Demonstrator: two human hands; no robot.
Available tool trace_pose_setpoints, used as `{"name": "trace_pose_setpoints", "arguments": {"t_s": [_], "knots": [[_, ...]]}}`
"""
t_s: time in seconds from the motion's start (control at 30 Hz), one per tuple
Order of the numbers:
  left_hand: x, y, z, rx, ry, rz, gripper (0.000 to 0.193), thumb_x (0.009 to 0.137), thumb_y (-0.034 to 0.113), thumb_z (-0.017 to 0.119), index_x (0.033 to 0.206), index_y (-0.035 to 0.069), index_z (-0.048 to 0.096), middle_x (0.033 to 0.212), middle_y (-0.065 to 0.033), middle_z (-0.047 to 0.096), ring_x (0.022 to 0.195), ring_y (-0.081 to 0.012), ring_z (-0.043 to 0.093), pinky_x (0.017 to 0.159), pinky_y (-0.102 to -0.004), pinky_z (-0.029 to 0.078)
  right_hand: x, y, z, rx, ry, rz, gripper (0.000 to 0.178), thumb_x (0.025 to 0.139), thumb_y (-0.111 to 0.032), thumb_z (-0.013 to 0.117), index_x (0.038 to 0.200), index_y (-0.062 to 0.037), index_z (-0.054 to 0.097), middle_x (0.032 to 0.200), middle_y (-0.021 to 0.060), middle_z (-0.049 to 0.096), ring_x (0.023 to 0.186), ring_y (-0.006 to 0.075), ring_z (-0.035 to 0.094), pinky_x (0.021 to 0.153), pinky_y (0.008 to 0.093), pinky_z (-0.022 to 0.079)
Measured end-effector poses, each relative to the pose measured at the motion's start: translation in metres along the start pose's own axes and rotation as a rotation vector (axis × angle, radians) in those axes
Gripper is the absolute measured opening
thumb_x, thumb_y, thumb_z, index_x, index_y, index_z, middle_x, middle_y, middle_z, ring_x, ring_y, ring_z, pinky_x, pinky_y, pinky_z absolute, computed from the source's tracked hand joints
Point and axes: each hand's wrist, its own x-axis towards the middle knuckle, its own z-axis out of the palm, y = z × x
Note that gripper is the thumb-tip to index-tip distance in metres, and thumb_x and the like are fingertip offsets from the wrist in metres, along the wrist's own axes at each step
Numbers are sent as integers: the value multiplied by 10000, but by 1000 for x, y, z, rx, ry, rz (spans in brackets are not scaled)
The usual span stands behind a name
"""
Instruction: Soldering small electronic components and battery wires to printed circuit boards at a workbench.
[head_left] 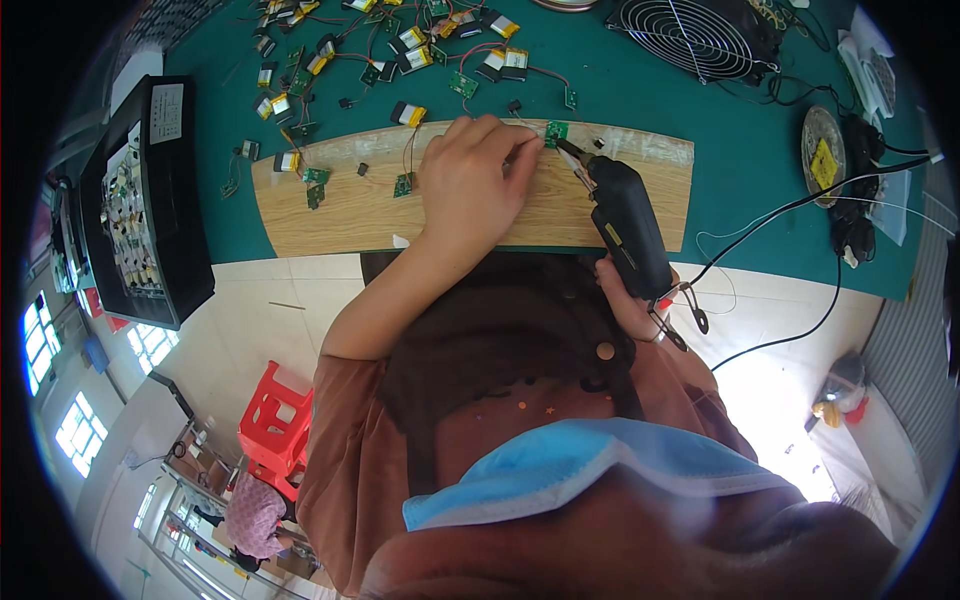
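My left hand (470, 175) rests over a wood-grain board (340, 210), its thumb and forefinger pinched together at the left edge of a small green circuit board (557, 132). What lies between those fingertips is too small to make out. My right hand (632, 305) grips a black soldering gun (632, 225), which hides most of its fingers. The gun's tip reaches down to the circuit board, beside my left fingertips. To the left of my hand, a small battery (409, 113) is wired to another green board (404, 185).
Several wired batteries (410, 50) and boards lie across the green mat. A black fan (690, 35) stands at the far right, near a round metal dish (823, 160). A black cable (800, 203) trails from the right. At left is a black case (150, 200) holding small parts.
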Motion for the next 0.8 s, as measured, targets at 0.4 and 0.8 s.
{"name": "trace_pose_setpoints", "arguments": {"t_s": [0.4,0.8], "knots": [[0,0,0,3,11,-8,60,760,121,744,763,81,700,677,-26,612,615,-198,574,569,-325,441,0,0,4,70,43,-25,433,769,-161,774,1119,-28,556,862,101,660,748,211,672,672,317,524],[-1,1,0,-4,4,-16,55,761,107,741,765,72,698,670,-37,608,600,-198,581,545,-318,443,0,-5,4,27,29,42,422,782,-209,767,1110,-39,563,854,97,670,769,233,686,695,330,534]]}}
